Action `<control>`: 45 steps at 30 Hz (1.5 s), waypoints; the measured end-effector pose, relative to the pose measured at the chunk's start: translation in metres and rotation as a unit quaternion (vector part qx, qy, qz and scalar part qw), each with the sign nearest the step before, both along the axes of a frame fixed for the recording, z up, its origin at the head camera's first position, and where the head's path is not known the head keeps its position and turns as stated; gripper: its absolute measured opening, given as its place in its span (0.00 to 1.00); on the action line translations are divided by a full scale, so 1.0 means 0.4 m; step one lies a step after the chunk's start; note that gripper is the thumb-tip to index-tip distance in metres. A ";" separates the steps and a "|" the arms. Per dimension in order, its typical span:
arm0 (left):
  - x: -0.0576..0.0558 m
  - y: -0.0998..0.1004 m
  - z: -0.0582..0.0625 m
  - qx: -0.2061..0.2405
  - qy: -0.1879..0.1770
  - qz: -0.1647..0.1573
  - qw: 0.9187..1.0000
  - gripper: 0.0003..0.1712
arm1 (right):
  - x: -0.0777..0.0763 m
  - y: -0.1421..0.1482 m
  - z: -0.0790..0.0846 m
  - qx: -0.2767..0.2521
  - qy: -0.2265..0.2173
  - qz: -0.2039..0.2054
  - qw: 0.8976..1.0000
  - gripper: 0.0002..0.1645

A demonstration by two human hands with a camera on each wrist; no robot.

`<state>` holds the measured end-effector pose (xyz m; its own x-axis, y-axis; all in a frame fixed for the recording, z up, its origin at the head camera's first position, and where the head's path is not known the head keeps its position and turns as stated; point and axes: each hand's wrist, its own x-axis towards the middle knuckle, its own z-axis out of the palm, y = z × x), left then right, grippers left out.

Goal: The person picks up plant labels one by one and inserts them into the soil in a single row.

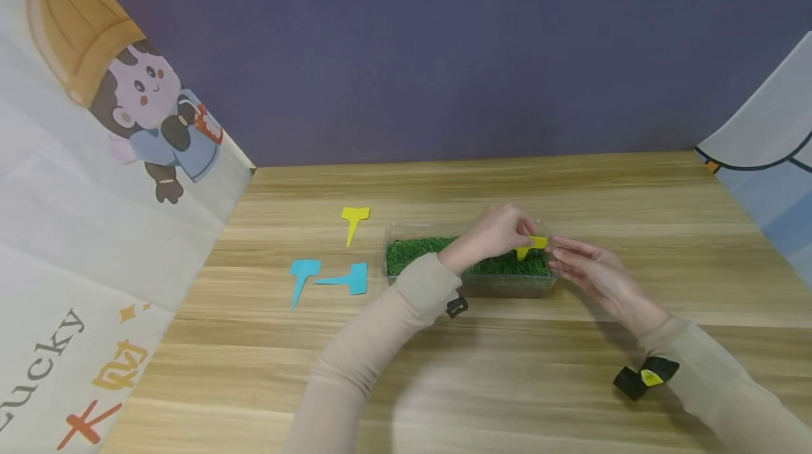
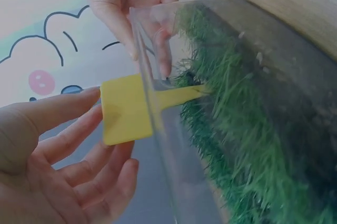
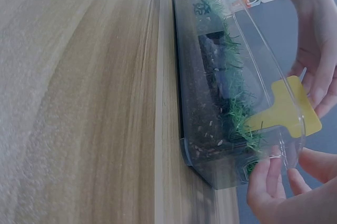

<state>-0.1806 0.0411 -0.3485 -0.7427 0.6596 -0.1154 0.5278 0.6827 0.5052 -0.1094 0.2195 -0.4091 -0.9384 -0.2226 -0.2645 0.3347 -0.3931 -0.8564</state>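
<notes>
Box (image 1: pixel 507 290), clear plastic, sits on wood table (image 1: pixel 254 376) w/ green grass (image 1: pixel 412 253) inside, plus dark fill w/ pale specks under it, seen thru the wall in R wrist view. L hand (image 1: pixel 497 230) is over the R half of the box, narrow grip: thumb & fingers pinch the head of a yellow tag (image 2: pixel 126 111). Tag is at the box's R end, T-shaped, head up around rim level, stem pointing down w/ its tip at the grass; can't tell how deep it goes. R hand (image 1: pixel 601 276) is at the box's R end, fingers fairly straight & a bit apart, tips touching the end wall by the corner, just beside the tag.

Other tags all lie flat L of the box: 2nd yellow tag (image 1: pixel 355 215) off its far L corner, stem toward the near side; sideways blue tag (image 1: pixel 358 279) just beside the box's L end, head nearest the box, stem pointing away from it; outer blue tag (image 1: pixel 306 268) farther L of the box, stem toward the near side.

Purple wall (image 1: pixel 412 52) stands behind the box. Printed sheet (image 1: pixel 44 228) w/ cartoon figure hangs well L of the box. Beige sleeves (image 1: pixel 355 355) & black wrist gear (image 1: pixel 457 307) are on the near side of the box.
</notes>
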 end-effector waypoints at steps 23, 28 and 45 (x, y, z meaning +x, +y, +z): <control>-0.016 -0.095 0.079 -0.091 -0.045 -0.006 0.995 0.20 | -0.037 0.031 -0.003 -0.005 -0.007 0.009 1.000 0.14; -0.025 -0.121 0.091 -0.102 -0.041 0.000 0.994 0.21 | -0.046 0.038 -0.004 -0.011 -0.001 0.015 1.000 0.15; -0.058 -0.227 0.126 -0.109 -0.028 0.041 0.993 0.21 | -0.074 0.053 -0.001 -0.009 0.002 0.025 1.000 0.15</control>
<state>-0.2039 -0.0498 -0.2981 -0.7806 0.5524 -0.2925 0.4415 0.8185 0.3675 -0.1390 0.2406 -0.4096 -0.9269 -0.2738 -0.2568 0.3513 -0.3917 -0.8504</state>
